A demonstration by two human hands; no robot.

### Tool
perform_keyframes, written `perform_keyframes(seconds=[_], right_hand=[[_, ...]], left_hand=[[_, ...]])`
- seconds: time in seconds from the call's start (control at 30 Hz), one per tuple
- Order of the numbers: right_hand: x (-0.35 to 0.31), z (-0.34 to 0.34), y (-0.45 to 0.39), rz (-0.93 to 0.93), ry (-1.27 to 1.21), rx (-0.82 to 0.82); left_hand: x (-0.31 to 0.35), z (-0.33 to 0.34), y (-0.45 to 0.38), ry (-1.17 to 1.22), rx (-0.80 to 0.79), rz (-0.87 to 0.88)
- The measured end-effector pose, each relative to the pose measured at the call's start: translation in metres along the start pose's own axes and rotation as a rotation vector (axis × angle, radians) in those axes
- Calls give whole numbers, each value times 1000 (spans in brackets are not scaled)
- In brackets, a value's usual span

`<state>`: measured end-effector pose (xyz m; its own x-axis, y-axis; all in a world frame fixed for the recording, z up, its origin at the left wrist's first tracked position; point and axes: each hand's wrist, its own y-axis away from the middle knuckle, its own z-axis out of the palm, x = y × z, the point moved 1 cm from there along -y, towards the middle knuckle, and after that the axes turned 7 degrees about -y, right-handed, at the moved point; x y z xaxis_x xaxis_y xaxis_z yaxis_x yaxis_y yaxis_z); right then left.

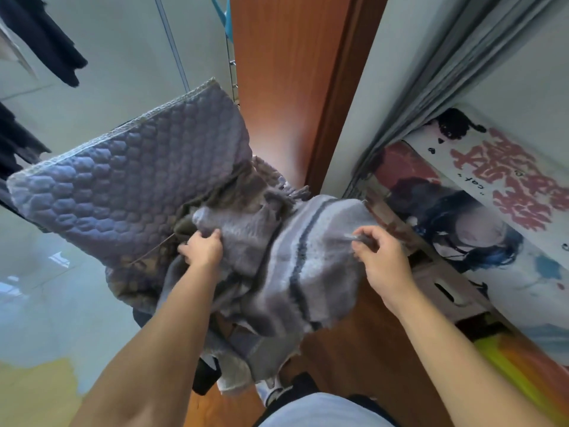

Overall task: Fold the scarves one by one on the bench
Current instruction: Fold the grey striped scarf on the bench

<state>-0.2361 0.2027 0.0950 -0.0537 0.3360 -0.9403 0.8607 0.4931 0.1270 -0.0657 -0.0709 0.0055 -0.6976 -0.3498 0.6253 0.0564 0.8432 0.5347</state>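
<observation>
While poster (pixel 480 192) reads "cat" (rest unreadable), 2 hands' fingers pinch scarf (pixel 311 260).

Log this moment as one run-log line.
phase: spreading | left hand: grips grey scarf pile | right hand: pinches striped grey scarf edge | quilted bench cushion: bare | folded: none visible

Both hands are into the pile on the quilted bench (pixel 123 180): left hand (pixel 203 248) grabbing a grey scarf (pixel 243 238), right hand (pixel 380 257) pinching the striped scarf (pixel 311 272).
</observation>
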Motion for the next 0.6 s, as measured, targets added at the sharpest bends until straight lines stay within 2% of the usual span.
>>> perform_keyframes(seconds=[0.1, 0.23, 0.27, 0.3, 0.33, 0.43, 0.53, 0.6], right_hand=[[6, -22, -6, 37, -29, 179], [3, -54, -21, 69, -106, 470], [0, -56, -24, 72, -107, 497], [-4, -55, -26, 82, -104, 492], [-7, -52, -26, 100, -103, 459], [-17, -36, -25, 115, -114, 317], [-38, -21, -18, -27, 24, 128], [-58, -7, -10, -146, 118, -81]], left_hand=[[-3, -23, -5, 181, 159, 92], [0, -65, 4, 337, 530, 185], [2, -74, 6, 393, 568, 174], [4, -81, 9, 459, 532, 158], [9, -83, 16, 541, 398, 147], [29, -73, 57, 714, -151, 227], [58, -59, 121, 643, -562, 392], [77, -48, 157, 498, -733, 509]])
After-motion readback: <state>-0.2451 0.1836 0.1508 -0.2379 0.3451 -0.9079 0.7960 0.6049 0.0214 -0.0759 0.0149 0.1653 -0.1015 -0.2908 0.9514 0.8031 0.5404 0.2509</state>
